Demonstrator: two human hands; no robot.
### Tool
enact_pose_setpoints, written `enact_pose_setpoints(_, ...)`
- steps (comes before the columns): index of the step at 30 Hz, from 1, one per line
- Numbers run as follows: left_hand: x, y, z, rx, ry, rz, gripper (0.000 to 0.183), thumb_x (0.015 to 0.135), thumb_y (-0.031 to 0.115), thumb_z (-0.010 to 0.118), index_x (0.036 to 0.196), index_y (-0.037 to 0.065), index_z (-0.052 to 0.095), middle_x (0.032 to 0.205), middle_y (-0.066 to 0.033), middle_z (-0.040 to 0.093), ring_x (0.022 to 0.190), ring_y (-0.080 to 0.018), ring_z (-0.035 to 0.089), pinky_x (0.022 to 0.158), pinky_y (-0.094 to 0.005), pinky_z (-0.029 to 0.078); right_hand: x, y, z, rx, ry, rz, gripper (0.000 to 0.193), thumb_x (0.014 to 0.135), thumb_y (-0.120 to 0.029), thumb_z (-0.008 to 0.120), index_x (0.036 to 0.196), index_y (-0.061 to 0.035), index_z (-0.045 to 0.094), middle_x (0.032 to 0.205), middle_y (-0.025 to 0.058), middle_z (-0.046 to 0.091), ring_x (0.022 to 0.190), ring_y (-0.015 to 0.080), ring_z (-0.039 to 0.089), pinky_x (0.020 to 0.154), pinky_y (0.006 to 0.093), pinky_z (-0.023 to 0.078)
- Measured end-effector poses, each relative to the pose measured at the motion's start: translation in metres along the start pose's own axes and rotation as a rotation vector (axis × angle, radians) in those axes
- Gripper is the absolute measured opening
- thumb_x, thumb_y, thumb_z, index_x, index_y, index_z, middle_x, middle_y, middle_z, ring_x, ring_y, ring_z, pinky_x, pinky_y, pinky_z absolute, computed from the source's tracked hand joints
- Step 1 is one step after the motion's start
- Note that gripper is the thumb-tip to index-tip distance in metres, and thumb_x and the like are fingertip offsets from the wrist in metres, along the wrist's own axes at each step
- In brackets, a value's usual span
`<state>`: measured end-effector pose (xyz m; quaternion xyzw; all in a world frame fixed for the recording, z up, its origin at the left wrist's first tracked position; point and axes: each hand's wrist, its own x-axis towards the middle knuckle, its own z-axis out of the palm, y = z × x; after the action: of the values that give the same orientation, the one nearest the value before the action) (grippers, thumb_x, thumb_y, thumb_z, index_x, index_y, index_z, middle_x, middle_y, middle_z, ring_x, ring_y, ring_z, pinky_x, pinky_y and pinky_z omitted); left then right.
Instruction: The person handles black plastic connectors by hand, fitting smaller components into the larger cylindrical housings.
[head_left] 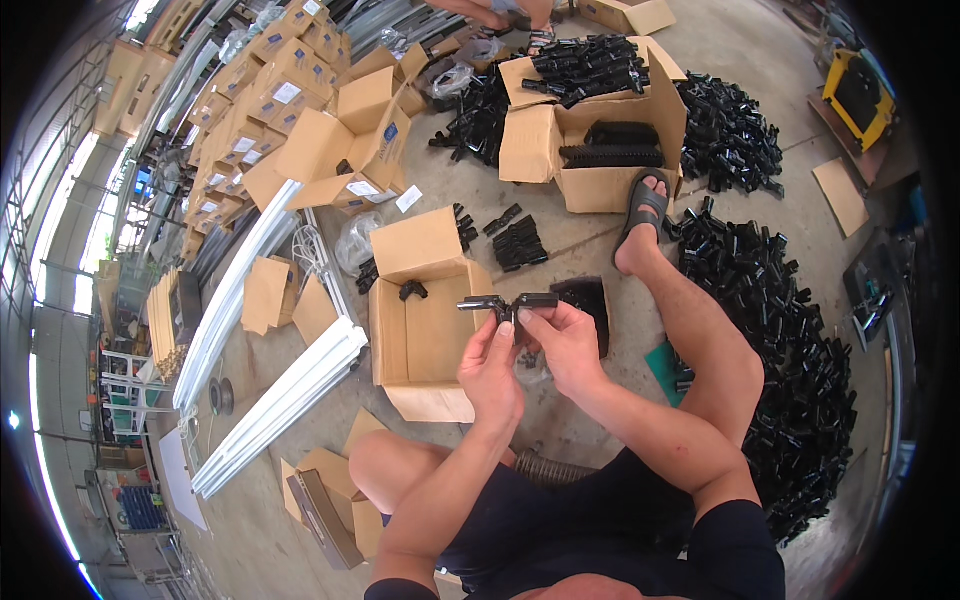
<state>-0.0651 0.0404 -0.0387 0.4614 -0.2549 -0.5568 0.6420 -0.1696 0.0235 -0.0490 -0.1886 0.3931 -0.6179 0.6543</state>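
In front of my chest, my left hand (490,370) is closed on a dark metal pipe joint (480,302). My right hand (566,350) grips a similar black pipe joint (538,299) right beside it. The two pieces meet or nearly meet between my thumbs; whether they are fastened together I cannot tell. Just left of my hands stands an open cardboard box (425,390) with a small dark joint (413,290) inside. Behind my right hand is a shallow box of dark small parts (585,300), partly hidden.
Large heaps of black joints (780,370) lie along my right leg. An open carton (600,190) with black parts stands beyond my foot. White metal profiles (290,405) lie to the left, near stacked cartons (285,85). Another person's legs (540,15) show at the top.
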Motion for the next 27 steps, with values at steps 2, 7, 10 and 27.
enact_pose_setpoints(2,-0.001,0.001,0.0,-0.014,-0.009,0.0,0.03,0.098,0.003,0.067,0.127,-0.004,0.063,0.118,-0.0118,0.071,0.105,-0.0167,0.067,0.09,-0.0348,0.057,0.002,0.001,-0.004,-0.071,-0.027,0.052,0.013,0.094,-0.008,0.073,0.106,-0.0019,0.074,0.093,0.0026,0.074,0.073,0.0057,0.062,0.061,0.0229,0.047)
enact_pose_setpoints(7,-0.001,0.0,0.002,0.011,0.023,-0.019,0.031,0.1,0.004,0.064,0.129,-0.006,0.061,0.117,-0.0142,0.069,0.105,-0.0209,0.068,0.093,-0.0391,0.058,-0.003,-0.003,0.003,-0.001,0.021,0.055,0.011,0.094,-0.009,0.073,0.103,-0.003,0.074,0.092,0.0018,0.074,0.072,0.0055,0.061,0.06,0.0227,0.047)
enact_pose_setpoints(10,0.003,-0.002,-0.002,0.006,0.029,-0.028,0.031,0.1,0.004,0.064,0.129,-0.007,0.06,0.117,-0.0143,0.069,0.104,-0.0208,0.068,0.093,-0.0385,0.058,-0.004,0.001,0.004,0.044,0.014,0.053,0.012,0.094,-0.011,0.074,0.103,-0.0036,0.073,0.092,0.0008,0.073,0.073,0.0052,0.061,0.06,0.0222,0.047)
enact_pose_setpoints(27,0.0,0.0,0.002,0.005,0.019,-0.058,0.03,0.099,0.004,0.065,0.128,-0.004,0.062,0.118,-0.0127,0.07,0.104,-0.0198,0.068,0.092,-0.0357,0.058,-0.006,-0.003,0.008,0.024,0.045,0.041,0.012,0.095,-0.014,0.075,0.102,-0.0055,0.071,0.089,0.0007,0.072,0.067,0.0051,0.06,0.052,0.021,0.045)
